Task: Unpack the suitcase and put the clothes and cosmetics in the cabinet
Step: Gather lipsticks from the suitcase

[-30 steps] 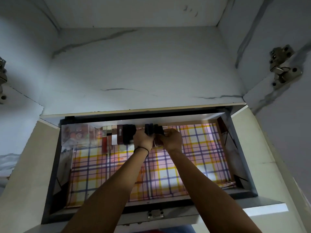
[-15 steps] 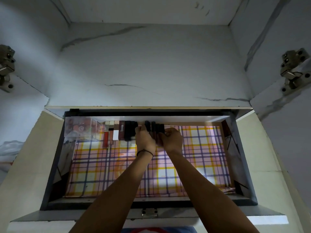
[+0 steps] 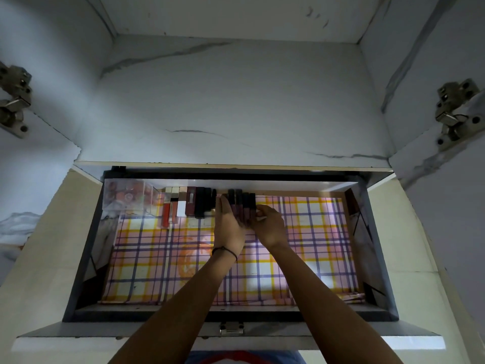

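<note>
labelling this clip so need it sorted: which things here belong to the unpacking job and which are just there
Belong to the job: left hand, flat against the dark tubes; right hand, pinching them; row of cosmetics along the back of the drawer; clear cosmetics box.
Just there: plaid liner; door hinges; front latch.

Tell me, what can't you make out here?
Head view only:
Labels on the lip gloss tubes: too small, dim.
Tubes' near ends: behind the left hand and right hand.
Right hand's grip: fingertips hidden by its own back.
Contents of the clear box: blurred by glare.
</note>
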